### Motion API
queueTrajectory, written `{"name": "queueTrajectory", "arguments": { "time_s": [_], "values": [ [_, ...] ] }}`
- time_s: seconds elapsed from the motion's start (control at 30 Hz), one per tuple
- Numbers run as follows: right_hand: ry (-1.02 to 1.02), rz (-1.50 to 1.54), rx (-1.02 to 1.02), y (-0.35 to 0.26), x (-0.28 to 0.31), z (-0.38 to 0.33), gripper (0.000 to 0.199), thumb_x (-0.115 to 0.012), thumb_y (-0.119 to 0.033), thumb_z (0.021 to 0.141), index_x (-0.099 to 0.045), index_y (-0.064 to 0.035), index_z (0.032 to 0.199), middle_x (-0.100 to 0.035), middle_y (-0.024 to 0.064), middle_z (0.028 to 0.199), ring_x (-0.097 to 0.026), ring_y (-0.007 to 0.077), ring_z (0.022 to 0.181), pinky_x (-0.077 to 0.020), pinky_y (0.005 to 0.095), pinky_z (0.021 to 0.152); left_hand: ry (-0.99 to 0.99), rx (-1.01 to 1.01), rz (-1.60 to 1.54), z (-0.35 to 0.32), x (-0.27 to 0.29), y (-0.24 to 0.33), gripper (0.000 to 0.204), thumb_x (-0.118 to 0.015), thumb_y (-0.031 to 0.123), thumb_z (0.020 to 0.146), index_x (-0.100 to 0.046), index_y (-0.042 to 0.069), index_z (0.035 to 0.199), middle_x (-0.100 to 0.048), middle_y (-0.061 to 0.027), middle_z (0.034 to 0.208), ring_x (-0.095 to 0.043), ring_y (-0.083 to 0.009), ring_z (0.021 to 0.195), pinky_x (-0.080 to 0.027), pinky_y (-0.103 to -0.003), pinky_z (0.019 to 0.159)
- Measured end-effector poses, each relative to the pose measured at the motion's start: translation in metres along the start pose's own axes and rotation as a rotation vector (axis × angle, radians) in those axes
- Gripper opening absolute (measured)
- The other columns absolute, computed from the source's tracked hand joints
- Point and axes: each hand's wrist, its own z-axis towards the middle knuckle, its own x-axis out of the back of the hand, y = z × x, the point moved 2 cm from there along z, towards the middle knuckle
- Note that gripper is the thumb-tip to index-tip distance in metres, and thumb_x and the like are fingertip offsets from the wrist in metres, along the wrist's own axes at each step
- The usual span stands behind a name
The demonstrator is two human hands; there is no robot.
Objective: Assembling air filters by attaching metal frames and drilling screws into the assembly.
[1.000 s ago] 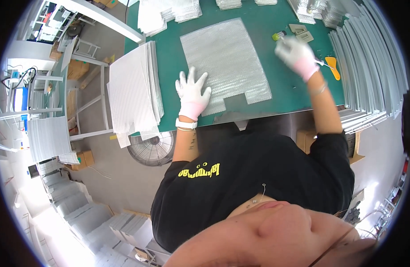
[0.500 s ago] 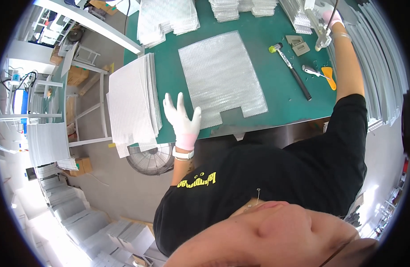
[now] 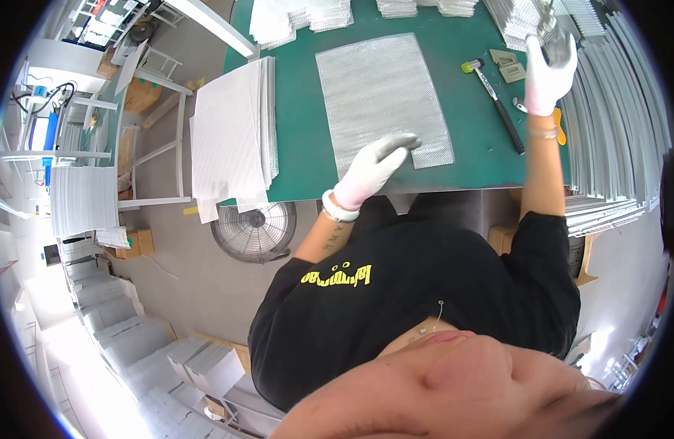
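A perforated silvery sheet (image 3: 384, 95) with a notch in its near edge lies on the green tabletop (image 3: 300, 110). My left hand (image 3: 373, 168), in a white glove, is at the sheet's near edge by the notch. Its fingers stretch to the right, thumb apart, and nothing shows in them. At the far right, my gloved right hand (image 3: 549, 77) is raised with thumb and fingers apart. Just beyond its fingertips is a shiny metal tool part (image 3: 546, 20), only partly visible; I see no grip on it.
Stacks of similar sheets (image 3: 231, 132) stand at the left and far edge. A yellow-and-black mallet (image 3: 494, 99), beige plates (image 3: 508, 67), a screwdriver (image 3: 520, 105) and an orange scraper (image 3: 560, 128) lie right. Long grey panels (image 3: 615, 117) flank the table; a floor fan (image 3: 255, 227) stands below.
My left hand has moved right, from beside the sheet to its notched edge. My right hand has come nearer, away from the grey-white tool it was at. The whole view has shifted.
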Motion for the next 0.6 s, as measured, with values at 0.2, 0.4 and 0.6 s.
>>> {"name": "queueTrajectory", "arguments": {
  "time_s": [0.2,0.4,0.6],
  "values": [
    [-0.156,0.301,0.007,-0.044,0.001,-0.133,0.091,-0.067,0.015,0.071,-0.028,0.0017,0.152,-0.042,0.0248,0.151,-0.044,0.0366,0.141,-0.0391,0.0446,0.116,0.13,-0.367,-0.616,0.058,-0.046,0.015,0.053,-0.051,0.021,0.107,-0.034,-0.001,0.152,-0.049,-0.0192,0.147,-0.055,-0.0309,0.13,-0.041,-0.041,0.114],
    [-0.569,-0.255,0.174,-0.087,0.021,-0.151,0.066,-0.077,-0.041,0.083,-0.058,-0.0108,0.138,-0.039,0.0238,0.154,-0.025,0.0479,0.147,-0.023,0.0554,0.119,0.624,-0.423,-0.425,0.039,-0.027,0.03,0.047,-0.048,0.007,0.104,-0.037,-0.002,0.149,-0.057,-0.0186,0.135,-0.061,-0.023,0.118,-0.048,-0.032,0.105],
    [-0.795,-0.148,-0.318,-0.099,0.036,-0.116,0.083,-0.078,-0.02,0.085,-0.037,-0.005,0.155,-0.061,0.0215,0.132,-0.067,0.028,0.107,-0.0518,0.0348,0.093,0.786,-0.358,-0.149,-0.028,0.015,0.01,0.056,-0.048,-0.004,0.1,-0.032,-0.003,0.154,-0.055,-0.0157,0.134,-0.057,-0.0162,0.11,-0.049,-0.03,0.096]
  ]
}}
